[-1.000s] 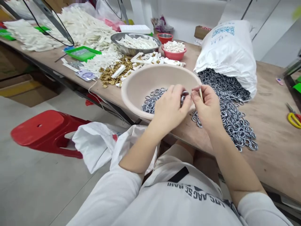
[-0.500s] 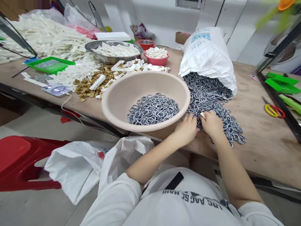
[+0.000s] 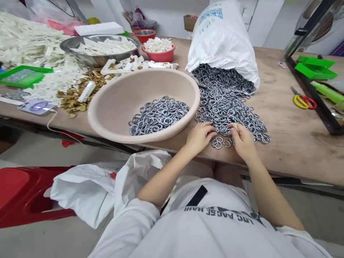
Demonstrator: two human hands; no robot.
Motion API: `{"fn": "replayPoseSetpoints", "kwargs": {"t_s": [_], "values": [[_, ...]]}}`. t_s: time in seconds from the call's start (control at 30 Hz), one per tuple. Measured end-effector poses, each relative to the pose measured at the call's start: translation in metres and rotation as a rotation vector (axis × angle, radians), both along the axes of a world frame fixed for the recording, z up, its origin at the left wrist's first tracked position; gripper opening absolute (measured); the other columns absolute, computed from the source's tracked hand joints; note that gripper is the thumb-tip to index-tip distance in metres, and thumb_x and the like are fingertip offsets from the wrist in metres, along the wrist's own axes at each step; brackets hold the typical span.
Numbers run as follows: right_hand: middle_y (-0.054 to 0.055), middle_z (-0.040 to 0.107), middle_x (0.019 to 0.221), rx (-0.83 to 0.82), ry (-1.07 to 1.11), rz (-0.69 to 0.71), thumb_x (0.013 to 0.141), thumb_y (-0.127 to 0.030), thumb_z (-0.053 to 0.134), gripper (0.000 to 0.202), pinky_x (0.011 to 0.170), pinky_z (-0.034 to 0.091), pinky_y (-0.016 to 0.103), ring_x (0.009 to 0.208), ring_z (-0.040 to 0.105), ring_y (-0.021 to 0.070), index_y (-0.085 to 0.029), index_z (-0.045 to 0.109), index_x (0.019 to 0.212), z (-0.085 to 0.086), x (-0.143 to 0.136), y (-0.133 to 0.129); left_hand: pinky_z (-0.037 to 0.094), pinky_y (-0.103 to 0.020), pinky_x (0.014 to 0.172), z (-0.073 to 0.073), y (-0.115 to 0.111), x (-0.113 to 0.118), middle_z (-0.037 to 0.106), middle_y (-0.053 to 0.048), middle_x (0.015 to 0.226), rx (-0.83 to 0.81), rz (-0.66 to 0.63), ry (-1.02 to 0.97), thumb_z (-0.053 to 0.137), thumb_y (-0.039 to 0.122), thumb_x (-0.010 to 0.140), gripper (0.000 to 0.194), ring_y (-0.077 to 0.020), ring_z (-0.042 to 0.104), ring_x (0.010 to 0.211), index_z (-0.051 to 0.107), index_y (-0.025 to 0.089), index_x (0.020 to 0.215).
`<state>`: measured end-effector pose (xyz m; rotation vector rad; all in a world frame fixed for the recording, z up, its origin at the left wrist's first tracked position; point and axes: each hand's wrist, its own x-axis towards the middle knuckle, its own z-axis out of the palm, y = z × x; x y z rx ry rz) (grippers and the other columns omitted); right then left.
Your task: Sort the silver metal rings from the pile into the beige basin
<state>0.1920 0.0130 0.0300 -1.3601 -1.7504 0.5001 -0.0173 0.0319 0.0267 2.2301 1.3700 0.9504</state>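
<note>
A pile of grey metal rings (image 3: 225, 107) spills over the table from the mouth of a white woven sack (image 3: 223, 39). My left hand (image 3: 199, 139) rests at the pile's near left edge, fingers stretched and thumb apart, touching rings. On the pile's near side, my right hand (image 3: 244, 141) has thumb and fingertips pinched together; what is between them is hidden. A small pale strip (image 3: 235, 126) shows at its fingertips. Between the hands lie a few loose rings (image 3: 217, 142). Left of them, a large beige basin (image 3: 107, 104) holds more rings, heaped toward its right side.
Scissors (image 3: 304, 101) and green trays (image 3: 315, 68) lie on the right, by a black metal frame (image 3: 309, 79). White strips, brown pieces (image 3: 73, 96), a steel bowl (image 3: 102, 57) and a red bowl (image 3: 161, 55) crowd the left. A red stool (image 3: 18, 190) stands below.
My hands have moved apart, baring table and a few loose rings between them. The left hand has drawn out of the pile's edge. The camera view has shifted.
</note>
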Motion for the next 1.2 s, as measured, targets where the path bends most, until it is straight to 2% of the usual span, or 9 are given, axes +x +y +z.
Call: {"fn": "replayPoseSetpoints", "kwargs": {"t_s": [0.13, 0.3, 0.43, 0.53, 0.6, 0.8, 0.93, 1.03, 1.2], "values": [[0.009, 0.073, 0.104, -0.023, 0.053, -0.001, 0.1, -0.039, 0.049, 0.032, 0.088, 0.05, 0.038, 0.099, 0.066, 0.0234, -0.02, 0.069, 0.114, -0.008, 0.0, -0.011, 0.044, -0.039, 0.104, 0.0, -0.001, 0.008, 0.075, -0.008, 0.113, -0.008, 0.013, -0.142, 0.064, 0.029, 0.09, 0.015, -0.0242, 0.063, 0.116, 0.072, 0.019, 0.098], [0.008, 0.07, 0.117, -0.075, 0.325, 0.075, 0.095, -0.044, 0.059, 0.035, 0.087, 0.052, 0.036, 0.101, 0.066, 0.0207, -0.024, 0.067, 0.123, -0.007, -0.009, -0.019, 0.048, -0.033, 0.092, 0.006, -0.018, 0.019, 0.076, -0.006, 0.098, -0.155, -0.074, -0.379, 0.069, 0.039, 0.086, 0.022, -0.0207, 0.068, 0.095, 0.074, 0.019, 0.094], [0.003, 0.07, 0.095, -0.247, 0.546, 0.212, 0.091, -0.049, 0.064, 0.031, 0.063, 0.048, 0.026, 0.074, 0.06, 0.0137, -0.023, 0.072, 0.105, 0.0, -0.015, -0.024, 0.048, -0.027, 0.077, 0.012, -0.037, 0.025, 0.074, -0.004, 0.083, -0.332, -0.143, -0.547, 0.071, 0.042, 0.084, 0.024, -0.0169, 0.066, 0.077, 0.076, 0.019, 0.087], [-0.002, 0.063, 0.076, -0.32, 0.712, 0.238, 0.091, -0.049, 0.064, 0.028, 0.053, 0.04, 0.024, 0.057, 0.048, 0.009, -0.022, 0.071, 0.094, 0.004, -0.016, -0.029, 0.048, -0.027, 0.08, 0.016, -0.047, 0.026, 0.075, -0.004, 0.086, -0.361, -0.192, -0.554, 0.069, 0.04, 0.087, 0.022, -0.0166, 0.066, 0.08, 0.076, 0.019, 0.091], [-0.003, 0.062, 0.074, -0.315, 0.757, 0.243, 0.091, -0.048, 0.065, 0.027, 0.053, 0.039, 0.023, 0.055, 0.045, 0.0082, -0.022, 0.071, 0.093, 0.007, -0.015, -0.034, 0.048, -0.028, 0.083, 0.017, -0.05, 0.024, 0.075, -0.004, 0.089, -0.327, -0.207, -0.503, 0.066, 0.038, 0.089, 0.021, -0.0171, 0.066, 0.084, 0.076, 0.02, 0.094], [-0.002, 0.063, 0.074, -0.292, 0.731, 0.249, 0.086, -0.044, 0.073, 0.024, 0.066, 0.047, 0.025, 0.066, 0.055, 0.0106, -0.021, 0.069, 0.083, 0.015, -0.015, -0.04, 0.049, -0.032, 0.088, 0.013, -0.051, 0.022, 0.071, -0.007, 0.095, -0.107, -0.298, -0.447, 0.068, 0.034, 0.088, 0.016, -0.0185, 0.064, 0.092, 0.075, 0.02, 0.091], [-0.002, 0.062, 0.072, -0.272, 0.702, 0.203, 0.092, -0.046, 0.066, 0.025, 0.064, 0.045, 0.026, 0.064, 0.054, 0.0111, -0.021, 0.067, 0.086, 0.018, -0.015, -0.043, 0.049, -0.031, 0.085, 0.012, -0.054, 0.022, 0.07, -0.008, 0.093, -0.158, -0.287, -0.525, 0.065, 0.037, 0.091, 0.02, -0.0185, 0.065, 0.091, 0.071, 0.018, 0.088], [0.0, 0.065, 0.082, -0.176, 0.532, 0.201, 0.096, -0.047, 0.059, 0.026, 0.066, 0.043, 0.028, 0.072, 0.057, 0.0138, -0.022, 0.067, 0.097, 0.022, -0.011, -0.052, 0.049, -0.028, 0.077, 0.012, -0.058, 0.02, 0.072, -0.005, 0.085, -0.25, -0.233, -0.576, 0.065, 0.039, 0.091, 0.022, -0.0161, 0.065, 0.08, 0.07, 0.017, 0.088], [0.001, 0.059, 0.075, -0.001, 0.101, 0.226, 0.1, -0.036, 0.054, 0.023, 0.067, 0.038, 0.03, 0.072, 0.054, 0.0145, -0.021, 0.064, 0.086, 0.026, -0.003, -0.07, 0.046, -0.025, 0.067, 0.012, -0.063, 0.016, 0.072, -0.004, 0.077, -0.271, -0.122, -0.576, 0.069, 0.048, 0.086, 0.032, -0.0141, 0.062, 0.069, 0.073, 0.016, 0.084]]}}
